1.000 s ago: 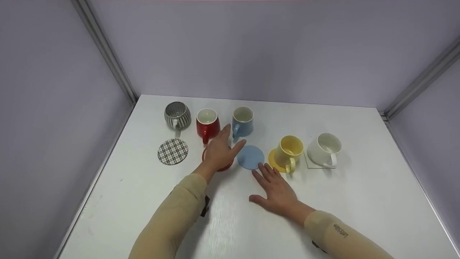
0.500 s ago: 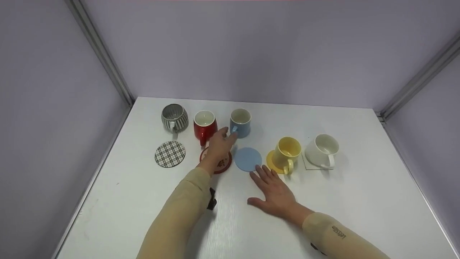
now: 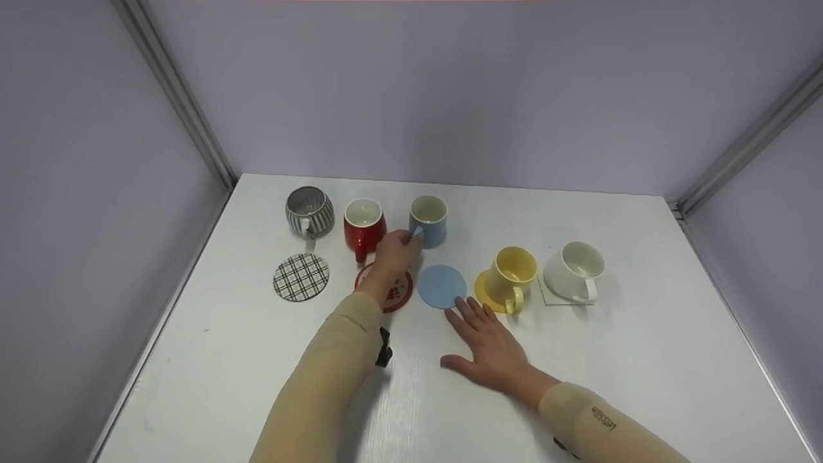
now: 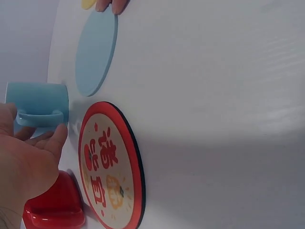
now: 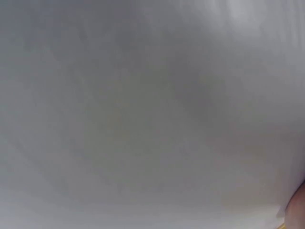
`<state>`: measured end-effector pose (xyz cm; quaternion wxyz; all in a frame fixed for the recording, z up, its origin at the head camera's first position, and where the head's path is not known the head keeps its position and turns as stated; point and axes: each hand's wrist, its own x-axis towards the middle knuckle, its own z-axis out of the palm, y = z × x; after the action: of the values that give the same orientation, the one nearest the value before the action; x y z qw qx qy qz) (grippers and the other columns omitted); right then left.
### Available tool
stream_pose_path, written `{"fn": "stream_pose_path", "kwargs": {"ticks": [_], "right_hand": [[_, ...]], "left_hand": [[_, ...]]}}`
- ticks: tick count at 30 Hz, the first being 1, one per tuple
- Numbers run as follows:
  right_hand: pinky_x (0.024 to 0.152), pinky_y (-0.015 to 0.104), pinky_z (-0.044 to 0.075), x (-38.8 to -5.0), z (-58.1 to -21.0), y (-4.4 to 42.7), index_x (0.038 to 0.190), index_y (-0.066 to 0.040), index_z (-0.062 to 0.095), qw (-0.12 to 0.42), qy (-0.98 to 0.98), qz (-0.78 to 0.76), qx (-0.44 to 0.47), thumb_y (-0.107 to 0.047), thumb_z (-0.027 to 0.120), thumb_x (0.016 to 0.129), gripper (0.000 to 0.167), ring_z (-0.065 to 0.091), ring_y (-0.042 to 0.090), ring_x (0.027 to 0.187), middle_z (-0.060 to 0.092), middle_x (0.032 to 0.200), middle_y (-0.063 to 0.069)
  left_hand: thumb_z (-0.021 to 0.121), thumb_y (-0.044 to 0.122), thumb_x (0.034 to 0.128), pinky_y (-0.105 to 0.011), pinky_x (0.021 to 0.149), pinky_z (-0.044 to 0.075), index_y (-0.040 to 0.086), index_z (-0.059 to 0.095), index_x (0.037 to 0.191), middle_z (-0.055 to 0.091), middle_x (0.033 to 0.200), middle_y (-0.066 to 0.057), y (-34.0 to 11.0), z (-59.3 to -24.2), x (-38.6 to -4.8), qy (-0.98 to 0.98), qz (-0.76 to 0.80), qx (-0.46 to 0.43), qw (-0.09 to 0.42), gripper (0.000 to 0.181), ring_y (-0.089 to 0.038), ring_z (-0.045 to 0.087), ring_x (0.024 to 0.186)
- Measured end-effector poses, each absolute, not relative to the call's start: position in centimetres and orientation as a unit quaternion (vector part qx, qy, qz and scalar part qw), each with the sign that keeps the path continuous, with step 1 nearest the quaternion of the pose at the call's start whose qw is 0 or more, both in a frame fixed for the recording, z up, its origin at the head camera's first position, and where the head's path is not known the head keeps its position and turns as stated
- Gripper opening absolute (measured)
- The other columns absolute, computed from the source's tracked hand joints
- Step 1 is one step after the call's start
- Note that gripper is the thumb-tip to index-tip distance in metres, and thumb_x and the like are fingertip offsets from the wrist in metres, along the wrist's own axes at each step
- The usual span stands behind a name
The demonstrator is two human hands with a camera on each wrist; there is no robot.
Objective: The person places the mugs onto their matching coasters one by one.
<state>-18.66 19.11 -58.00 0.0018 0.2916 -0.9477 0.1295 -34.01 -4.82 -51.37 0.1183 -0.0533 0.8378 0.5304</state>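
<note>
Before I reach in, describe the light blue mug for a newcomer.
Along the white table's back stand a grey striped mug, a red mug and, rightmost, the light blue mug. Its handle is at the left hand; no other mug is blue.

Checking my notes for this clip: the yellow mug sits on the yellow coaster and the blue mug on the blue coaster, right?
Not quite: the blue mug is off the blue coaster, behind it, as the head view shows. The rest holds.
</note>
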Motion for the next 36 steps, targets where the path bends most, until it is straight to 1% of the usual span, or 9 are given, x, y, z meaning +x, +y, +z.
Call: {"fn": "stream_pose_path", "kwargs": {"ticks": [2,7,9,17,20,23,26,31,36], "right_hand": [[0.129,0.052,0.021,-18.63,-58.12,19.04,0.167,-0.016,0.036,0.012,-0.947,0.129,0.294,-0.072,0.054,0.099,0.09,0.017,0.032,0.162,0.023,0.175,0.01],[0.128,0.054,0.023,-18.6,-58.38,18.89,0.164,-0.012,0.041,0.031,-0.942,0.134,0.306,-0.07,0.057,0.098,0.09,0.022,0.035,0.16,0.028,0.173,0.014],[0.128,0.054,0.024,-18.57,-58.4,18.84,0.164,-0.011,0.041,0.033,-0.941,0.136,0.309,-0.07,0.058,0.098,0.09,0.023,0.037,0.16,0.029,0.173,0.015],[0.127,0.055,0.026,-18.46,-58.53,18.7,0.164,-0.012,0.042,0.042,-0.941,0.13,0.308,-0.072,0.056,0.098,0.09,0.025,0.036,0.159,0.029,0.173,0.014],[0.128,0.052,0.024,-18.53,-58.61,18.67,0.166,-0.012,0.037,0.038,-0.944,0.133,0.301,-0.073,0.055,0.098,0.094,0.023,0.033,0.16,0.027,0.174,0.013],[0.129,0.048,0.022,-18.6,-58.62,18.62,0.169,-0.011,0.028,0.026,-0.948,0.132,0.288,-0.077,0.052,0.097,0.1,0.019,0.03,0.162,0.021,0.176,0.011],[0.129,0.047,0.021,-18.64,-58.53,18.58,0.169,-0.009,0.024,0.015,-0.952,0.131,0.278,-0.078,0.051,0.097,0.104,0.017,0.028,0.162,0.018,0.176,0.011],[0.129,0.048,0.021,-18.76,-58.37,18.64,0.168,-0.007,0.026,0.008,-0.955,0.122,0.269,-0.079,0.05,0.097,0.104,0.017,0.028,0.162,0.019,0.176,0.011],[0.13,0.046,0.018,-18.82,-58.43,18.85,0.168,-0.008,0.027,0.002,-0.957,0.118,0.264,-0.077,0.051,0.097,0.103,0.016,0.027,0.162,0.021,0.176,0.01]], "left_hand": [[0.055,0.045,0.1094,-0.044,0.108,0.051,0.008,0.061,0.146,0.068,0.135,-0.009,-4.81,-51.28,-34.19,0.839,0.526,-0.057,0.125,0.052,-0.026,0.061,0.123],[0.055,0.042,0.1097,-0.039,0.093,0.054,0.008,0.069,0.131,0.07,0.112,-0.009,-5.01,-51.11,-34.4,0.845,0.516,-0.054,0.126,0.043,-0.025,0.062,0.106],[0.055,0.04,0.1099,-0.038,0.089,0.053,0.007,0.071,0.128,0.069,0.108,-0.009,-5.15,-51.02,-34.41,0.848,0.513,-0.05,0.127,0.041,-0.025,0.062,0.103],[0.055,0.041,0.1104,-0.036,0.086,0.05,0.008,0.07,0.127,0.067,0.104,-0.009,-5.56,-50.79,-34.47,0.838,0.521,-0.06,0.151,0.04,-0.023,0.06,0.102],[0.055,0.041,0.1107,-0.036,0.087,0.05,0.008,0.07,0.129,0.068,0.106,-0.009,-5.56,-50.8,-34.45,0.839,0.52,-0.06,0.149,0.04,-0.023,0.06,0.103],[0.055,0.04,0.1108,-0.037,0.09,0.05,0.008,0.069,0.131,0.068,0.108,-0.008,-5.49,-50.79,-34.4,0.843,0.516,-0.061,0.144,0.04,-0.024,0.06,0.105],[0.055,0.039,0.111,-0.037,0.089,0.05,0.007,0.07,0.129,0.067,0.107,-0.009,-5.32,-50.73,-34.43,0.846,0.511,-0.059,0.141,0.04,-0.024,0.06,0.105],[0.054,0.038,0.1116,-0.036,0.086,0.049,0.006,0.071,0.126,0.066,0.105,-0.01,-4.95,-50.66,-34.71,0.849,0.507,-0.052,0.137,0.04,-0.024,0.06,0.103],[0.054,0.036,0.1118,-0.037,0.089,0.05,0.006,0.07,0.131,0.068,0.111,-0.01,-4.72,-50.83,-34.86,0.851,0.507,-0.035,0.132,0.039,-0.025,0.059,0.108]]}}
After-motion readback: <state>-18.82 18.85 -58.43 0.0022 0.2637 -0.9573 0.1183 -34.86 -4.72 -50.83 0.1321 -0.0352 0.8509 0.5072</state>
